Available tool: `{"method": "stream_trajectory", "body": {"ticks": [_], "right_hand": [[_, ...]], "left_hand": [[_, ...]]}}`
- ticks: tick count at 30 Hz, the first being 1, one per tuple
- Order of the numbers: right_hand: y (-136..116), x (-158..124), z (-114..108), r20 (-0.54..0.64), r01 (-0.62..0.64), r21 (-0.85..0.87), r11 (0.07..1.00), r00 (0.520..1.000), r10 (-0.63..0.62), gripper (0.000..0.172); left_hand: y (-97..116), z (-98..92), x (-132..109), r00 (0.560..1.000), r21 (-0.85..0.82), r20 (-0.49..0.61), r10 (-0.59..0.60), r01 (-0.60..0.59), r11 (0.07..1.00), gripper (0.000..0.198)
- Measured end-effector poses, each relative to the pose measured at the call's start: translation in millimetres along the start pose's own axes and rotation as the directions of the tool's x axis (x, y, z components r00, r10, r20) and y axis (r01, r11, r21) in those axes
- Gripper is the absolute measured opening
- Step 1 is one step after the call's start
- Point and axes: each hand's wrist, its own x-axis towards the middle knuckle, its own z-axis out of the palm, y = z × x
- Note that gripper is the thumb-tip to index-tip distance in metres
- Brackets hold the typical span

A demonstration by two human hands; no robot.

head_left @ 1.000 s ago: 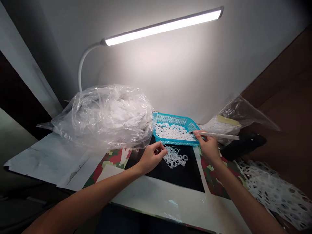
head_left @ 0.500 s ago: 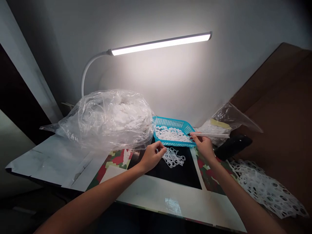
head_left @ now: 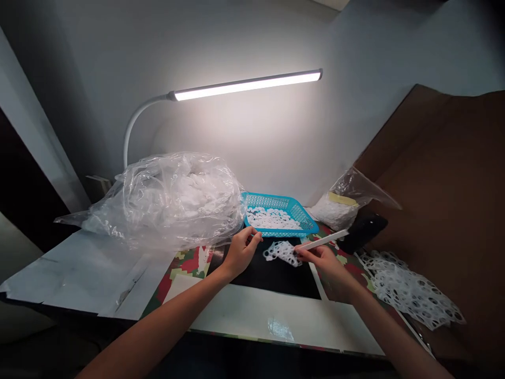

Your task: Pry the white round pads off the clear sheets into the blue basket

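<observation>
My right hand (head_left: 321, 259) holds a thin white stick (head_left: 325, 239) that points up to the right, its near end at a white sheet full of round holes (head_left: 283, 252). That sheet lies on a black mat (head_left: 272, 279). Just left of it is my left hand (head_left: 242, 250), its fingers curled together; whatever they may hold is too small to make out. Behind the mat stands a blue plastic basket (head_left: 276, 231) with many small white round pieces (head_left: 270, 218) in it.
A large clear bag of white material (head_left: 185, 200) sits at the left under a lit lamp (head_left: 248, 85). At the right are a smaller bag (head_left: 335, 210), a black object (head_left: 363, 231), more holed sheets (head_left: 410, 289) and brown cardboard (head_left: 445, 184).
My right hand has come down from the basket's right edge to the holed sheet, with the stick. The sheet has changed shape and lies clear of my left hand. The view has shifted somewhat.
</observation>
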Motion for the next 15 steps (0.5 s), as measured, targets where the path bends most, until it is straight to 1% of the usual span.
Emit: {"method": "stream_trajectory", "body": {"ticks": [2,5,7,9,10,12,14,15], "right_hand": [[-9,-9,-26,-0.134,0.0,0.006,1.0,0.991,0.001,0.037],[-25,-25,-74,-0.328,0.015,-0.016,1.0,0.945,-0.019,0.037],[-36,-35,-108,-0.448,0.035,-0.044,0.998,0.892,-0.051,0.038],[-46,-45,-140,-0.583,0.064,-0.093,0.994,0.806,-0.107,0.037],[-49,-51,-156,-0.629,0.072,-0.115,0.991,0.767,-0.129,0.035],[-54,-62,-184,-0.716,0.046,-0.18,0.983,0.678,-0.163,0.029],[-53,-73,-207,-0.751,-0.008,-0.21,0.978,0.642,-0.156,0.025],[-50,-78,-216,-0.753,-0.043,-0.22,0.975,0.643,-0.142,0.023]], "left_hand": [[0,-0.2,1,1.0,0.007,0.0,0.002,-0.002,1.0,0.031],[-1,1.0,1,1.0,0.004,0.014,0.002,-0.002,1.0,0.03],[-2,2.5,0,0.999,0.001,0.035,0.003,-0.003,1.0,0.03],[-2,3.9,-1,0.998,0.003,0.055,0.004,-0.005,1.0,0.03],[-3,4.5,-2,0.998,0.007,0.063,0.005,-0.006,1.0,0.03],[-3,5.3,-2,0.997,0.017,0.079,0.008,-0.009,1.0,0.03],[-4,5.5,-2,0.996,0.028,0.094,0.011,-0.013,1.0,0.029],[-4,5.5,-1,0.995,0.033,0.101,0.012,-0.015,0.999,0.029]]}}
